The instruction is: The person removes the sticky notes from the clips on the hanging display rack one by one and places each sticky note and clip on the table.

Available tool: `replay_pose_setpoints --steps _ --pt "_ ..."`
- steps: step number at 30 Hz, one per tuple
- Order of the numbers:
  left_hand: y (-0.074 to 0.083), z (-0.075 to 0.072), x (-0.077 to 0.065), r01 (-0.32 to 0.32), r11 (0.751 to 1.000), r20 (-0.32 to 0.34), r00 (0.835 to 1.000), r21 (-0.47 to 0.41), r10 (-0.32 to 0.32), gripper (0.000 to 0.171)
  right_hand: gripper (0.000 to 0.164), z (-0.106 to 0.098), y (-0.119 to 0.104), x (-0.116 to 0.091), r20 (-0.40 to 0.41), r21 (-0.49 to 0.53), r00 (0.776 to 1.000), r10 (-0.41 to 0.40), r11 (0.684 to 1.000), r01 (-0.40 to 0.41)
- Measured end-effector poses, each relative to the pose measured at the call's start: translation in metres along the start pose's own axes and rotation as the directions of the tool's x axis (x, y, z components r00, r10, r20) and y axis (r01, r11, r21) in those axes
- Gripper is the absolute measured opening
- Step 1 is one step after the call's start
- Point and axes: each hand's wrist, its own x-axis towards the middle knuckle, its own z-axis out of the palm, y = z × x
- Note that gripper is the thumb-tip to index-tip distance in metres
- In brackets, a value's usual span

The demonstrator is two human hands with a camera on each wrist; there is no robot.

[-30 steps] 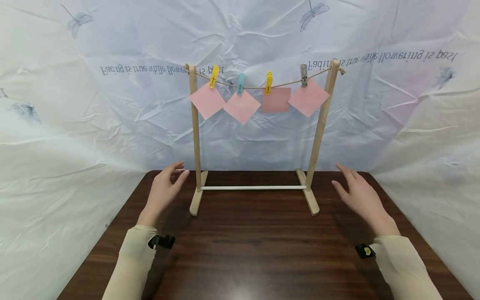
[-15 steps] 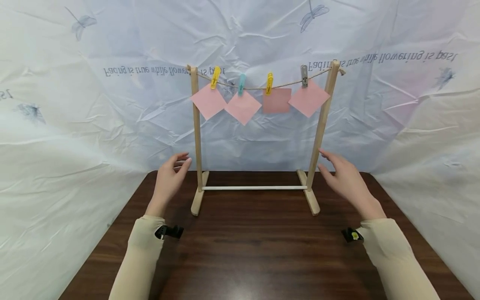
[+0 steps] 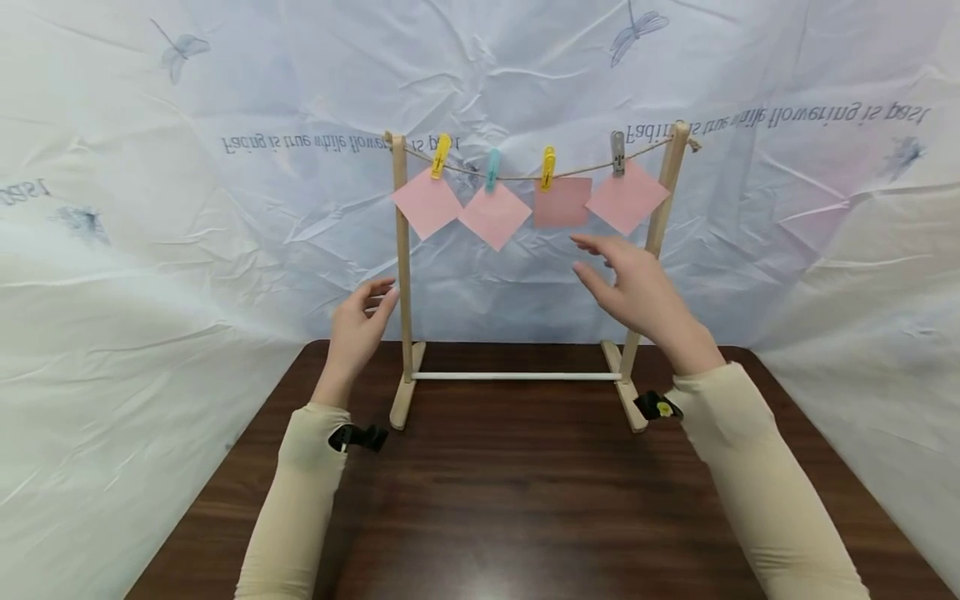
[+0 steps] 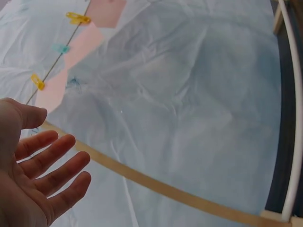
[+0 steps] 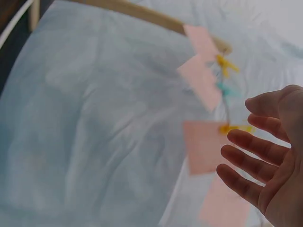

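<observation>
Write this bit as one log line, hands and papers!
left hand: empty, near left post | right hand: empty, in front of right post | pink papers: four, clipped on string

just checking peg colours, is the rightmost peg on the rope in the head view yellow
No, the rightmost peg is grey, and it clips a pink sheet to the rope.

a pale, creased sheet hangs behind the table, bluish in the middle with a faint lilac patch toward the right; whiter sheeting closes in both sides. grey lettering, flipped upside down, runs across, dragonfly prints above. the table is dark brown, wood-grained, its far corners rounded, its surface catching a soft glare.
</observation>
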Motion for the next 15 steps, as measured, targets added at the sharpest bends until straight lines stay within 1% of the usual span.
replay_pose_setpoints --steps 2,5,9,11,12,15 --pt "0.003 0.002 0.005 0.005 1.0 -0.007 1.0 -0.015 -0.005 0.037 0.044 -0.001 -0.008 0.016 0.0 0.022 1.0 -0.03 0.999 0.03" --pt "0.006 0.006 0.011 0.013 0.999 -0.01 1.0 -0.031 -0.013 0.038 0.045 -0.001 -0.018 0.036 0.006 0.042 0.999 -0.048 0.998 0.047" --pt "0.008 0.011 0.019 0.031 0.997 0.007 1.0 -0.077 -0.031 0.04 0.046 0.0 -0.029 0.061 0.001 0.009 0.999 -0.047 0.999 0.047" --pt "0.009 0.012 0.023 0.065 0.986 0.034 0.998 -0.153 -0.061 0.042 0.046 0.0 -0.034 0.073 -0.006 -0.002 0.999 -0.043 0.999 0.043" --pt "0.01 0.013 0.025 0.09 0.977 0.049 0.995 -0.193 -0.082 0.043 0.046 0.001 -0.037 0.079 -0.011 0.001 0.999 -0.04 0.999 0.04" --pt "0.012 0.014 0.029 0.165 0.942 0.094 0.985 -0.293 -0.144 0.045 0.046 0.003 -0.044 0.095 -0.023 0.02 0.999 -0.025 0.999 0.025"
